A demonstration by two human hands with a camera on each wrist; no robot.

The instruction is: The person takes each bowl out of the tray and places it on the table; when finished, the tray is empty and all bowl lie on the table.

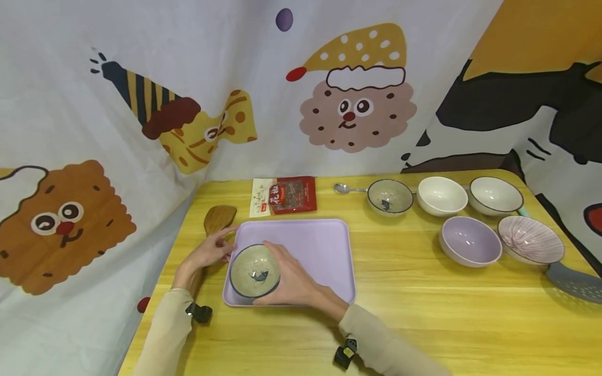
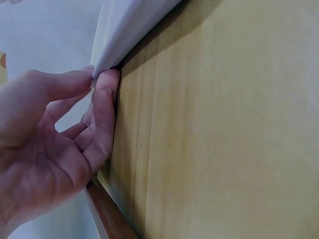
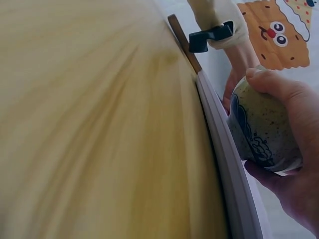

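Observation:
A speckled bowl [image 1: 254, 271] with a blue fish painted inside sits at the near left corner of a lavender tray [image 1: 320, 245]. My right hand [image 1: 282, 272] grips the bowl from its right side, thumb over the far rim. In the right wrist view the bowl [image 3: 259, 129] is wrapped by the fingers [image 3: 281, 87] just above the tray rim [image 3: 224, 164]. At the tray's left edge my left hand [image 1: 213, 249] pinches the rim; the left wrist view shows the fingertips [image 2: 107, 94] on the tray edge [image 2: 129, 30]. A wooden spatula [image 1: 218, 219] lies under that hand.
Several empty bowls [image 1: 470, 241] stand at the back right of the yellow table [image 1: 423, 303], with a spoon [image 1: 345, 189] beside them. A red snack packet [image 1: 284, 196] lies behind the tray. A grey slotted spatula [image 1: 576, 282] rests at the right edge. Printed cloth walls the left and back.

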